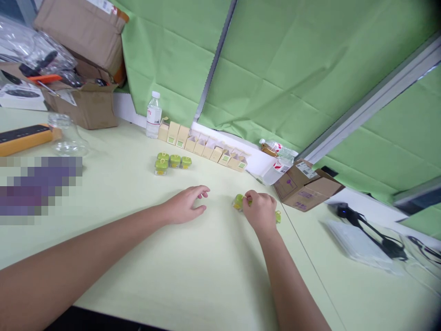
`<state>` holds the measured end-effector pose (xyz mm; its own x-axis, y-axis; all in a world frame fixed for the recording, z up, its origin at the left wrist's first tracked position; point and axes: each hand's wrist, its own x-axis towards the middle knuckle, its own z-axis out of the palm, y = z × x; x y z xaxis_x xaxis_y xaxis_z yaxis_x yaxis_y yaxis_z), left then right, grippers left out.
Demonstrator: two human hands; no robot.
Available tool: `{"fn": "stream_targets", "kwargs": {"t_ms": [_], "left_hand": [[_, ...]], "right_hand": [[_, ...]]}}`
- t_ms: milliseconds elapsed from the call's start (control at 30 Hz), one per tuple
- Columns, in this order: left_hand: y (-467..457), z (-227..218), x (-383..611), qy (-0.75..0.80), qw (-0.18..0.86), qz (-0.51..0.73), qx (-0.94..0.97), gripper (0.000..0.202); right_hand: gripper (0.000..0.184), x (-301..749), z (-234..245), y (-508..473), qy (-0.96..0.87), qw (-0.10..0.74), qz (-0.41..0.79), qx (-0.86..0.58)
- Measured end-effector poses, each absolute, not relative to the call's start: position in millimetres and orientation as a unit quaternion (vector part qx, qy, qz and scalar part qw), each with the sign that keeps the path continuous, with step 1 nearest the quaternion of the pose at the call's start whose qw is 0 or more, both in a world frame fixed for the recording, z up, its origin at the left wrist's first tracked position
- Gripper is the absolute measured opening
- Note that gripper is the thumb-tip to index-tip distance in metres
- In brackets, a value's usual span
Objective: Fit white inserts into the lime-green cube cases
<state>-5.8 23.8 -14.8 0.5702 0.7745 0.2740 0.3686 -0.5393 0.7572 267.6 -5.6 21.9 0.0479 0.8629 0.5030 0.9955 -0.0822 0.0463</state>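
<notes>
My left hand (188, 205) hovers over the table with its fingers apart and slightly curled, holding nothing. To its right, my right hand (262, 209) is closed in a pinch at a small clear jar with a green lid (238, 202). The palm and fingers cover part of this group of jars, so their number there is hidden. Another green-lidded jar (278, 217) peeks out on the right side of that hand. Beyond my left hand stand several more such jars (161, 166) in a close cluster, yellow showing low on their sides.
Small cream boxes (200, 146) line the back edge, some with flaps up. A water bottle (153, 116) stands at their left end. Further bottles (277, 170) and a cardboard box (303, 186) sit right. Left are a glass vessel (69, 138), a power strip (25, 139) and an open carton (93, 108).
</notes>
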Motion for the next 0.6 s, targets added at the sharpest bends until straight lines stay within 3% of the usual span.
{"fn": "stream_targets", "kwargs": {"t_ms": [367,500,600], "left_hand": [[27,-9,-9,0.330,0.304,0.317,0.836,0.042],[-6,4,5,0.244,0.295,0.331,0.863,0.021],[-67,-2,24,0.109,0.361,0.253,0.891,0.022]], "right_hand": [[0.011,285,24,-5,-0.666,0.172,-0.169,-0.705],[0.018,286,35,-8,-0.649,0.289,-0.195,-0.677],[0.022,292,48,-13,-0.582,0.409,-0.228,-0.665]]}}
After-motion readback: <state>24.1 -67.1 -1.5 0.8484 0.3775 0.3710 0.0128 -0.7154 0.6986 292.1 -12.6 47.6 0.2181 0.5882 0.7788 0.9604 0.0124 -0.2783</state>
